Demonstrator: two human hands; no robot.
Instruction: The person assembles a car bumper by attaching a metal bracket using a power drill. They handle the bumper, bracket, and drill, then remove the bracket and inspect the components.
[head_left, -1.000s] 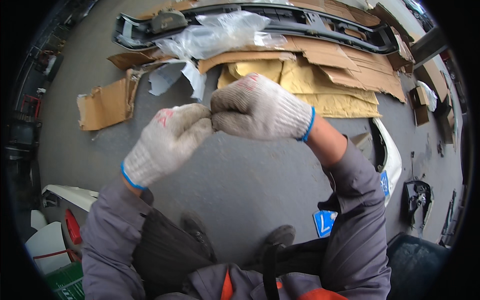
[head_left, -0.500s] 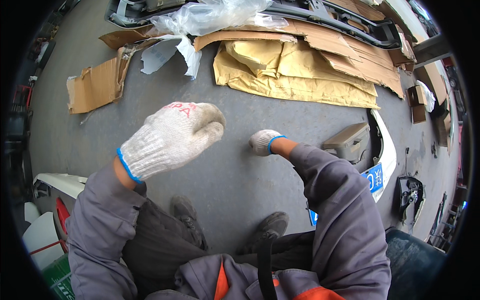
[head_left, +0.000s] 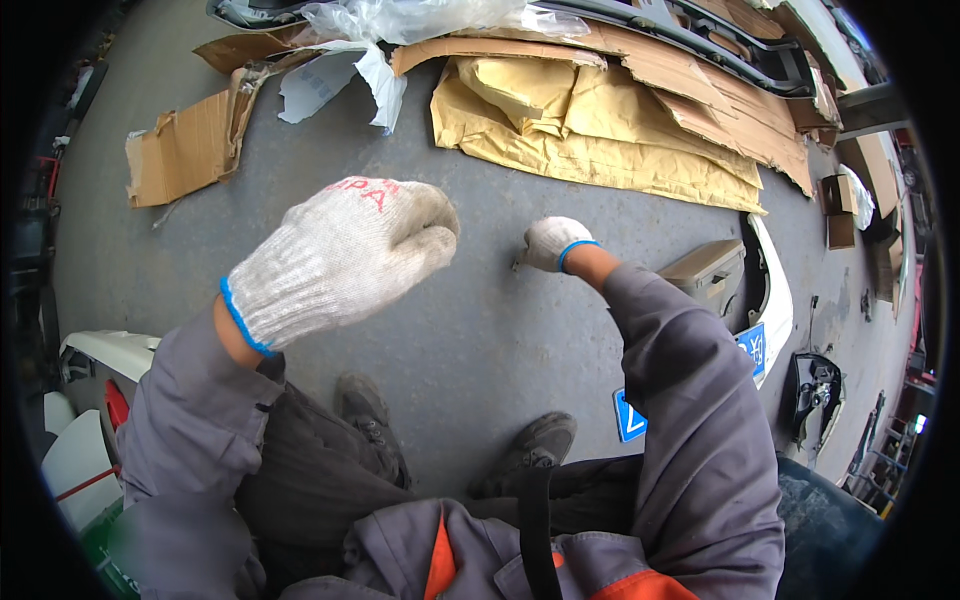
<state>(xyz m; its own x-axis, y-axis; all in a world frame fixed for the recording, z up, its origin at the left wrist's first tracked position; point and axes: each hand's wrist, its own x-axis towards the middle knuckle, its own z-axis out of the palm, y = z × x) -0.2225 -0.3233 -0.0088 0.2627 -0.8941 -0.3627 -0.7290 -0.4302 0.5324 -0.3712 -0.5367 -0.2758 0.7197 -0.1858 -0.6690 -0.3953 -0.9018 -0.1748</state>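
My left hand point(head_left: 345, 260), in a whitish knit glove with red print and a blue cuff, hangs in the air at the left of centre. Its fingers are curled together with the thumb pressed along them; anything inside is hidden. Farther to the right, my right hand point(head_left: 553, 243) wears a similar glove and is closed into a fist. A tiny dark bit shows at its lower left edge, too small to name. The two hands are apart, both above the grey floor point(head_left: 470, 340).
Yellow wrapping paper point(head_left: 600, 140) and flattened cardboard point(head_left: 185, 150) lie ahead, with clear plastic film point(head_left: 420, 22) and a dark car bumper point(head_left: 745, 50) beyond. On the right sit a grey toolbox point(head_left: 708, 275), a white bumper part point(head_left: 772, 285) and a blue plate point(head_left: 629, 416).
My right hand has moved forward and slightly right. My left hand has shifted a little forward, still curled. More of the blue plate beside my right sleeve now shows.
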